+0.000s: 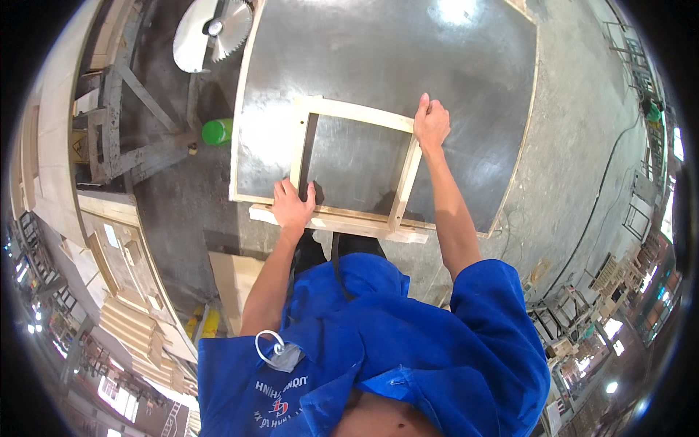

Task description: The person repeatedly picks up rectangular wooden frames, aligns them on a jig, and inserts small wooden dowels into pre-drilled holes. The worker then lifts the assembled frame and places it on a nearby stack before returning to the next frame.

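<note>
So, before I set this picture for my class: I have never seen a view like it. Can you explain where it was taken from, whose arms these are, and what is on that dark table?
The picture comes from a wide fisheye camera worn on a person's head, looking down, so straight edges bend near the rim. The arms rising from the lower edge are that person's own, in a blue short-sleeved shirt.

In front is a dark work table with a pale wooden edge. On it lies a rectangular wooden frame made of light slats. The left hand rests on the frame's near left corner; the right hand grips its far right corner.

Beyond the table, a round saw blade and a green container show at upper left. Stacked wooden parts lie at lower left.
</note>
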{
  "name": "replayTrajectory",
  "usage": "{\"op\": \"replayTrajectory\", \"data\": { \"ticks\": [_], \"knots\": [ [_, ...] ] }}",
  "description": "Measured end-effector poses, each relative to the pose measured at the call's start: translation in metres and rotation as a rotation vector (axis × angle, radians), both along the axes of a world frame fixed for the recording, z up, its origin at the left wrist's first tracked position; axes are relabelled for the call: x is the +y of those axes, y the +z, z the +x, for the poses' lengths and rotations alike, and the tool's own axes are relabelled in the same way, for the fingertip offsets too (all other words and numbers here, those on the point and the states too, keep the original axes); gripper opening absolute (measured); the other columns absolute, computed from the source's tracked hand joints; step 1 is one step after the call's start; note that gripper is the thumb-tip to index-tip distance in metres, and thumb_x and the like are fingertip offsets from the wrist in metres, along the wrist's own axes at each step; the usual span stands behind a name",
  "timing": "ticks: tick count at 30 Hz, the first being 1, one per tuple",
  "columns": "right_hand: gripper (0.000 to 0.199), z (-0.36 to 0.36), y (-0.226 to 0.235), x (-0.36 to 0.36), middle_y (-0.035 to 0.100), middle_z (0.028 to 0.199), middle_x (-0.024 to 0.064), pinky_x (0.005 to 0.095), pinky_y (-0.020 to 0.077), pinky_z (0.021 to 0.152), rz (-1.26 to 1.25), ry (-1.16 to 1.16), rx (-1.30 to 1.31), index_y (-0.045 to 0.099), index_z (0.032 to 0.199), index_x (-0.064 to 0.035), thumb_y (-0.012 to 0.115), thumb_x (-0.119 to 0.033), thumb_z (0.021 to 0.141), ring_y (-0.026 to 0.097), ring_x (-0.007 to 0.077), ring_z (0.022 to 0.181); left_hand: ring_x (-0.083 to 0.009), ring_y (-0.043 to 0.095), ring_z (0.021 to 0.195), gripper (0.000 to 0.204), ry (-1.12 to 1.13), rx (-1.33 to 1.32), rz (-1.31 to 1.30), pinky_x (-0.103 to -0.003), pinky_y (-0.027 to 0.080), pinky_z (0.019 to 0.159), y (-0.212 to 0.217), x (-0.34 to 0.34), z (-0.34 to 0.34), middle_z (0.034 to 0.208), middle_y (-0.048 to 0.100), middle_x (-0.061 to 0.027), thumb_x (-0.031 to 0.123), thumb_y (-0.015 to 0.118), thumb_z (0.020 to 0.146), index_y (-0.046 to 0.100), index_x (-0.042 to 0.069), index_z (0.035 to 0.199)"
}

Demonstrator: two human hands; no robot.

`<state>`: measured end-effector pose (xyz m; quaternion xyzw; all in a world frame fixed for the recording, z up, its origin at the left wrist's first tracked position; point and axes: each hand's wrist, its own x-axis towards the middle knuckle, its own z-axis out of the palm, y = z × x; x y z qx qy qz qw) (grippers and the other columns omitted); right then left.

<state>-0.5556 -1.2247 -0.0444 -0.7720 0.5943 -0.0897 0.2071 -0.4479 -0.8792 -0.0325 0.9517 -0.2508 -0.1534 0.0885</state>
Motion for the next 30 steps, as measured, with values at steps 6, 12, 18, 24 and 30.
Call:
{"op": "replayTrajectory", "data": {
  "ticks": [6, 12, 18, 24, 30],
  "knots": [
    [0.044, 0.04, 0.014, 0.001, 0.065, 0.083, 0.0129, 0.0468, 0.047, 0.077, -0.102, 0.187, -0.034, 0.061, 0.076, -0.0041, 0.058, -0.046, 0.09, 0.059, 0.0344, 0.085, -0.0367, 0.059, 0.087, 0.03, 0.011, -0.071, -0.223, -0.047, 0.051, 0.069, 0.0, 0.005, -0.001, 0.093, 0.054, -0.0159, 0.031, 0.058, 0.091, 0.052, 0.003, 0.098],
    [0.058, 0.164, 0.027, 0.033, 0.065, 0.096, 0.013, 0.043, 0.0479, 0.084, 0.204, 0.648, 0.067, 0.063, 0.093, -0.0038, 0.075, -0.056, 0.072, 0.059, 0.0308, 0.099, -0.0356, 0.059, 0.086, 0.026, -0.01, -0.028, -0.251, -0.045, 0.05, 0.071, -0.001, 0.008, 0.0, 0.094, 0.053, -0.0153, 0.027, 0.056, 0.094, 0.052, 0.004, 0.104],
    [0.058, 0.176, -0.002, 0.031, 0.063, 0.097, 0.0113, 0.0417, 0.0477, 0.081, -0.086, 0.728, 0.161, 0.059, 0.093, -0.0063, 0.078, -0.056, 0.069, 0.058, 0.0307, 0.096, -0.0387, 0.059, 0.078, 0.027, -0.015, -0.078, -0.316, -0.047, 0.049, 0.064, -0.004, 0.015, -0.004, 0.089, 0.052, -0.0165, 0.029, 0.057, 0.094, 0.052, 0.003, 0.1],
    [0.06, 0.184, 0.023, 0.043, 0.063, 0.1, 0.013, 0.0428, 0.048, 0.082, 0.222, 0.661, 0.001, 0.057, 0.097, -0.0055, 0.079, -0.054, 0.068, 0.057, 0.031, 0.102, -0.0386, 0.058, 0.076, 0.026, 0.013, -0.1, -0.368, -0.047, 0.048, 0.063, -0.009, 0.024, -0.006, 0.09, 0.053, -0.0166, 0.029, 0.056, 0.095, 0.053, 0.003, 0.1],
    [0.066, 0.196, 0.013, 0.036, 0.067, 0.102, 0.0126, 0.0443, 0.0503, 0.085, -0.178, 0.843, 0.297, 0.062, 0.104, -0.0037, 0.079, -0.056, 0.068, 0.063, 0.0316, 0.099, -0.0376, 0.058, 0.076, 0.026, -0.01, -0.115, -0.333, -0.046, 0.048, 0.064, -0.014, 0.023, -0.004, 0.09, 0.052, -0.0159, 0.029, 0.055, 0.095, 0.051, 0.003, 0.096]
  ]
}}
